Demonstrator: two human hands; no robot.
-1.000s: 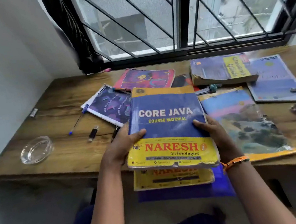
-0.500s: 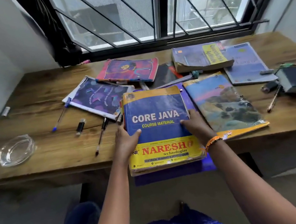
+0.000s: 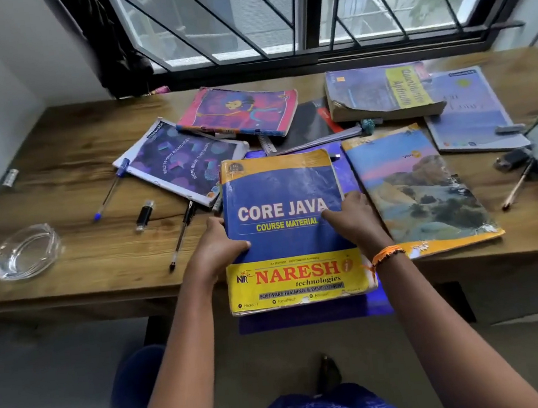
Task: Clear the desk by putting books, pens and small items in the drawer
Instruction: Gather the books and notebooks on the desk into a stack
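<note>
In the head view, the person is holding the Core Java book (image 3: pixel 287 221) at the worktop's (image 3: pixel 69 178) near edge, with its lower part overhanging. The left hand (image 3: pixel 214 247) is gripping the book's left edge, thumb lying on the cover; the right hand (image 3: pixel 350 220) is curling its fingers over the right edge. The book is sitting on a blue folder (image 3: pixel 312 315), and whether another book lies between them cannot be told.

It is looking thick and soft-covered, with worn corners, so it is probably heavy and apt to sag; taking both long edges near the middle seems the sound hold.

Six more books or notebooks are lying behind and beside it, some overlapping. Three pens are showing: a blue pen (image 3: pixel 107 196), a black pen (image 3: pixel 181 236) and a pen at the right (image 3: pixel 518 186). One USB stick (image 3: pixel 144 215) and one glass ashtray (image 3: pixel 27 251) are resting at the left. No drawer is showing.
</note>
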